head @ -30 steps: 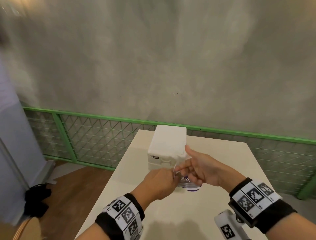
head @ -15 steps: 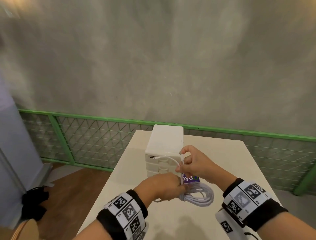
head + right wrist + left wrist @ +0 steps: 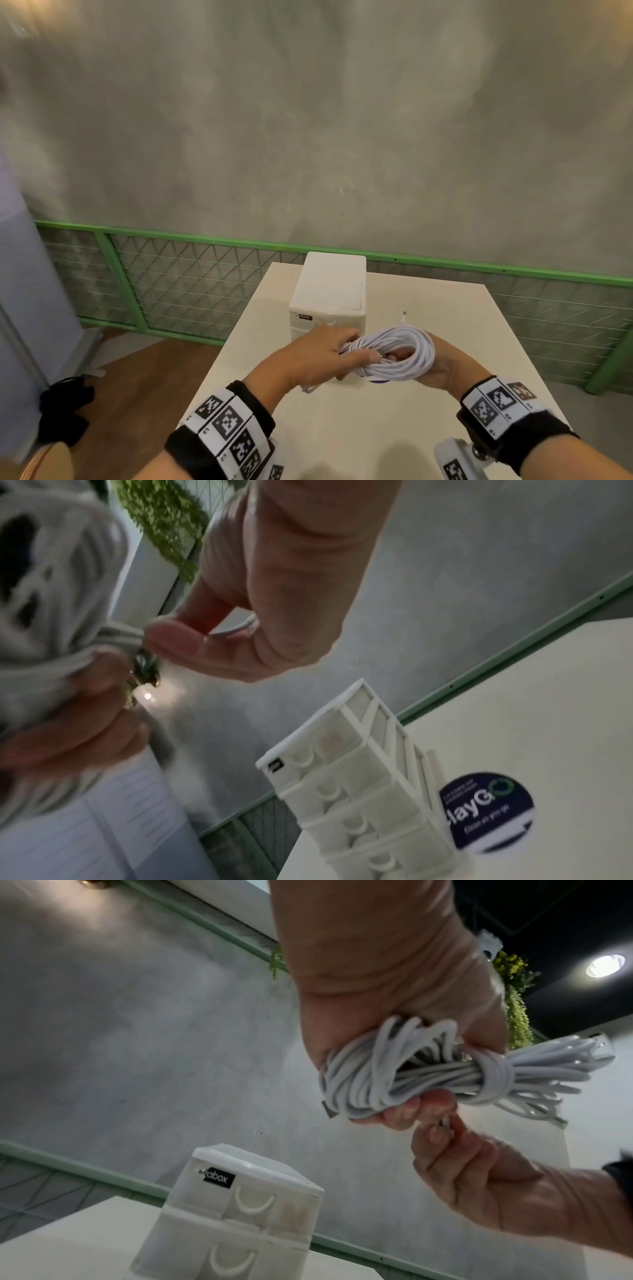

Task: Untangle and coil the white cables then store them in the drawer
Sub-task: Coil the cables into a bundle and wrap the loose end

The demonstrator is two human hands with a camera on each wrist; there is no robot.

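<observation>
A bare concrete wall [image 3: 308, 120] fills most of the room ahead, with one green mesh railing [image 3: 171, 270] running along its foot. In front of that stands a single cream table [image 3: 479, 342], and near its far edge one white drawer unit [image 3: 329, 291], its drawers stacked and all pushed in; the wrist views show at least four curved pulls. One round dark sticker [image 3: 486, 810] lies on the tabletop just beside the unit.

Above the table, just in front of the unit, the person holds one coiled white cable [image 3: 394, 353] between two hands. The bundle is an oval of many loops, long axis running left to right across the body, and a few turns are wrapped crosswise around its middle. One free plug end [image 3: 405, 313] sticks up behind the coil toward the wall.

The left hand [image 3: 318, 356] is closed round the coil's left end, fingers curled under the strands. The right hand [image 3: 442, 366] cups the right end from below, and its thumb and forefinger pinch a cable end at the coil's middle.
</observation>
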